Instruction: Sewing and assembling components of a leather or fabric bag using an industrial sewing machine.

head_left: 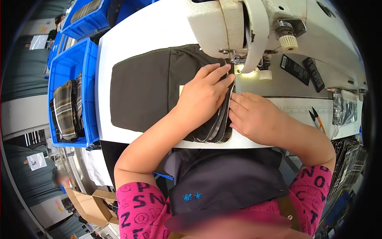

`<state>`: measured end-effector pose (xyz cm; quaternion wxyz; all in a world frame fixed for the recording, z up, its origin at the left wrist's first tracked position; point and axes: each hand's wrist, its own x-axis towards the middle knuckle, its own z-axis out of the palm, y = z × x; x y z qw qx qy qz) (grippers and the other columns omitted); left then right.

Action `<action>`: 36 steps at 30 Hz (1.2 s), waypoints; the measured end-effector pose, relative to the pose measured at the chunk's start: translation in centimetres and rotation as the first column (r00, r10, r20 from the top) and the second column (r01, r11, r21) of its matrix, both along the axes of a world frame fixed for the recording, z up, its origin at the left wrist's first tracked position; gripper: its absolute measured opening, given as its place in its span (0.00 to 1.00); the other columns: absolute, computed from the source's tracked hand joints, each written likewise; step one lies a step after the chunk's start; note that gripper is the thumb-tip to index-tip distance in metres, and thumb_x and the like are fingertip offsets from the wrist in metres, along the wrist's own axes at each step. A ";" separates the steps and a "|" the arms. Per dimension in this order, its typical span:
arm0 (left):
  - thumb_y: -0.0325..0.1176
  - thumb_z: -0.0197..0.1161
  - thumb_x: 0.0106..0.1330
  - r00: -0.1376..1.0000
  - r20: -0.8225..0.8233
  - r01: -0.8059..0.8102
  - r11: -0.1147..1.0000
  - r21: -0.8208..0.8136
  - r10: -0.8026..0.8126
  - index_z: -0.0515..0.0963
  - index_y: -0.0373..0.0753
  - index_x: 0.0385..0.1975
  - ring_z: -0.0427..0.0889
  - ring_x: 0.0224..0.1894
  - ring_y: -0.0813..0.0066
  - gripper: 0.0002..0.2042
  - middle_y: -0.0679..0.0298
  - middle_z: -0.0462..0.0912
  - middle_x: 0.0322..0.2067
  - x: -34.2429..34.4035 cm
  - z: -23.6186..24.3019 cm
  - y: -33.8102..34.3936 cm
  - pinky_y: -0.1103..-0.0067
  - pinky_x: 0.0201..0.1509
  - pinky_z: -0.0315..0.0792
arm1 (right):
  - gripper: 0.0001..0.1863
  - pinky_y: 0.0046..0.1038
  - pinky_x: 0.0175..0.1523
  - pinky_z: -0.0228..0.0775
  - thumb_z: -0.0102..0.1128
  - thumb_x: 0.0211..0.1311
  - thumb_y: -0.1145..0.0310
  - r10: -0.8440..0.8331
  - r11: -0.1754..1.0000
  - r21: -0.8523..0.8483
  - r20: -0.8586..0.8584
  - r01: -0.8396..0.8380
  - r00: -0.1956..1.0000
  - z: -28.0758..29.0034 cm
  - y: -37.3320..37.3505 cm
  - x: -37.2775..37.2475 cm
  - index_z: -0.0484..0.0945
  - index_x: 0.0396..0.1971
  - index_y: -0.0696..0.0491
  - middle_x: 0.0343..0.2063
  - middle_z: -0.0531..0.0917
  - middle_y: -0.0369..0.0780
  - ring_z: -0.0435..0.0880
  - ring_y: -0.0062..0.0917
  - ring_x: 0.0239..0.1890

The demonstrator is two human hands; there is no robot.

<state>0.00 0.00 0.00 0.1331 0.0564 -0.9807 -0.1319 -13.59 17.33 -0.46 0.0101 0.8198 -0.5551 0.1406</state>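
A dark fabric piece (141, 89) with a seam across it lies flat on the white sewing table. A metal zipper (215, 124) runs along its right side up toward the presser foot (238, 60) of a sewing machine (215, 28). My left hand (203, 95) rests palm down on the fabric by the zipper, its fingers stretched forward near the needle area. At the fabric's right edge, my right hand (254, 117) has its fingers bent against the border; its thumb is hidden. A small yellow piece (181, 90) shows beside my left wrist.
Blue bins (94, 75) stand left of the table, one holding folded plaid fabric (65, 105). On the right are black tags (295, 70), a ruler strip (302, 104), orange-handled snips (319, 120) and clear plastic packets (349, 106). Plaid pieces (345, 159) hang at the lower right.
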 end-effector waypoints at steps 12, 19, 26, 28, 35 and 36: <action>0.32 0.65 0.66 0.996 0.080 0.030 0.991 0.134 -0.041 0.81 0.36 0.59 0.74 0.68 0.58 0.21 0.63 0.80 0.63 3.1 1.0 2.9 0.69 0.64 0.77 | 0.16 0.35 0.46 0.81 0.65 0.51 0.72 0.017 0.979 -0.202 -0.093 -0.036 0.996 0.0 0.7 0.7 0.85 0.36 0.70 0.40 0.87 0.60 0.88 0.44 0.43; 0.31 0.65 0.65 0.997 0.066 0.026 0.995 0.097 -0.032 0.81 0.37 0.59 0.75 0.67 0.60 0.22 0.65 0.80 0.63 2.7 0.7 2.6 0.71 0.63 0.78 | 0.15 0.36 0.47 0.82 0.64 0.52 0.73 -0.022 0.977 -0.211 -0.080 0.005 0.997 -0.2 0.7 1.0 0.85 0.35 0.70 0.40 0.87 0.60 0.88 0.45 0.43; 0.40 0.70 0.62 0.984 0.150 0.062 0.977 0.203 -0.093 0.77 0.36 0.64 0.71 0.71 0.56 0.30 0.60 0.76 0.67 2.8 2.2 1.2 0.68 0.67 0.75 | 0.14 0.38 0.47 0.82 0.64 0.56 0.72 -0.023 0.981 -0.195 -0.053 0.012 0.998 -0.2 0.8 0.4 0.83 0.36 0.68 0.42 0.86 0.60 0.87 0.46 0.43; 0.43 0.75 0.57 0.969 0.191 0.094 0.951 0.295 -0.155 0.72 0.34 0.68 0.66 0.75 0.50 0.38 0.55 0.71 0.71 3.8 2.8 1.4 0.65 0.70 0.72 | 0.14 0.37 0.46 0.81 0.64 0.56 0.71 -0.038 0.978 -0.206 -0.044 0.029 0.998 0.0 0.8 0.5 0.83 0.36 0.68 0.42 0.86 0.60 0.88 0.46 0.43; 0.29 0.69 0.54 0.991 0.133 0.018 0.999 0.033 -0.023 0.78 0.36 0.63 0.74 0.70 0.57 0.31 0.59 0.76 0.67 5.1 1.4 3.9 0.69 0.64 0.78 | 0.20 0.36 0.41 0.80 0.63 0.47 0.71 0.112 0.978 -0.169 -0.071 -0.122 0.991 0.1 1.4 1.4 0.83 0.36 0.73 0.39 0.87 0.61 0.88 0.45 0.41; 0.25 0.66 0.54 0.996 0.083 0.008 1.000 0.019 -0.010 0.82 0.36 0.57 0.79 0.64 0.60 0.26 0.61 0.81 0.62 4.7 1.8 4.0 0.71 0.59 0.80 | 0.20 0.36 0.41 0.80 0.63 0.47 0.71 0.110 0.978 -0.168 -0.070 -0.121 0.991 -0.1 1.5 1.6 0.83 0.36 0.73 0.39 0.87 0.61 0.88 0.45 0.41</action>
